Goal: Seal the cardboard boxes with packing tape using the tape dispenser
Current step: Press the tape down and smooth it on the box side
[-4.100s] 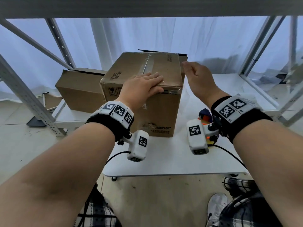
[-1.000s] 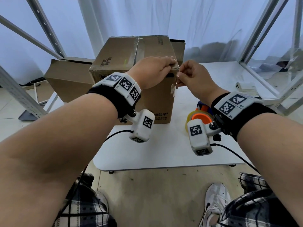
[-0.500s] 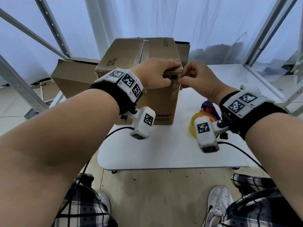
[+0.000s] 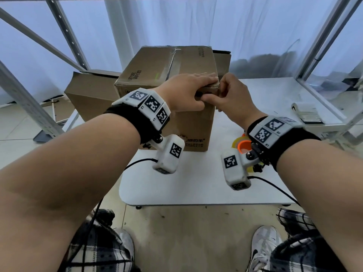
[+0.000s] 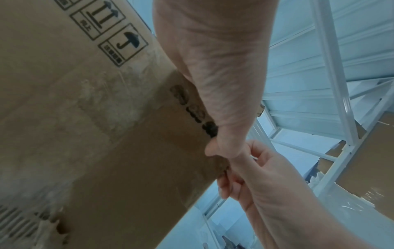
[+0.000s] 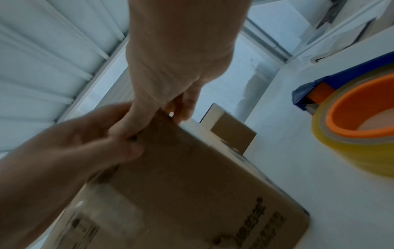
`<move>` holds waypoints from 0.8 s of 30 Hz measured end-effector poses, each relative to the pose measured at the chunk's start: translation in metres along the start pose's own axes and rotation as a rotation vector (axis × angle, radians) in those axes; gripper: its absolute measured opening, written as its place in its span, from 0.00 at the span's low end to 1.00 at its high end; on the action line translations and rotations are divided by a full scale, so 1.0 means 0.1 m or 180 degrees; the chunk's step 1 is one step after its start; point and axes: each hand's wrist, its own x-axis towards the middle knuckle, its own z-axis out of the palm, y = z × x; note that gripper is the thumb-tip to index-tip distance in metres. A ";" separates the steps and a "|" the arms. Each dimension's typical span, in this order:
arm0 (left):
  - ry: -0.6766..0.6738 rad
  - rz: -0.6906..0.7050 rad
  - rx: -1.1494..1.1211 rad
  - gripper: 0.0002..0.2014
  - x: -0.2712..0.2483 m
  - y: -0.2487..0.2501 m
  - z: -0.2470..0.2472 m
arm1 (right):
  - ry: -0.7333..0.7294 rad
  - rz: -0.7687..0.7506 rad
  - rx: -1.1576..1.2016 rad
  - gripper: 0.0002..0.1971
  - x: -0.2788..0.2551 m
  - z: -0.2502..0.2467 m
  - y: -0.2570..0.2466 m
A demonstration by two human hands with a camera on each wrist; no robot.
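Head view: brown cardboard box (image 4: 172,75) stands upright on white table (image 4: 196,183), back-left part, closed on top. Clear tape strip runs along its top centre seam, a bit wrinkled at the far end. Black print on top flap and near lower front; surface scuffed. Left hand (image 4: 184,93) lies over the near right top edge, fingers straight across the top, thumb down on the front face. Right hand (image 4: 231,99) is at the same corner, fingers curled, thumb touching the left thumb; it looks to pinch something at the corner edge, cannot tell what. Tape dispenser (image 4: 243,147) sits on the table right of the box, mostly hidden behind the right wrist, only the orange core and yellowish roll showing. A second, open cardboard box (image 4: 88,95) stands behind-left of the first.

Left wrist view: box face (image 5: 106,134) with handling symbols printed black, and whitish old tape residue. Left palm sits against the top edge; right hand fingers (image 5: 230,185) curled at the corner.

Right wrist view, blurred: box corner (image 6: 181,185) with both thumbs meeting on it. Dispenser (image 6: 358,128) on the table at right: blue frame, orange core, yellow-clear tape roll, apart from the box.
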 end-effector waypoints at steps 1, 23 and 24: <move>-0.0023 0.0043 0.0005 0.36 -0.01 -0.03 -0.01 | -0.0211 -0.0003 0.0195 0.21 0.00 -0.03 0.02; 0.0798 -0.0823 0.0862 0.24 -0.36 -0.26 0.27 | -0.0270 0.0204 -0.0128 0.20 -0.07 0.35 0.20; 0.0819 -0.0837 0.0858 0.24 -0.36 -0.27 0.27 | -0.0282 0.0261 -0.0208 0.22 -0.06 0.38 0.20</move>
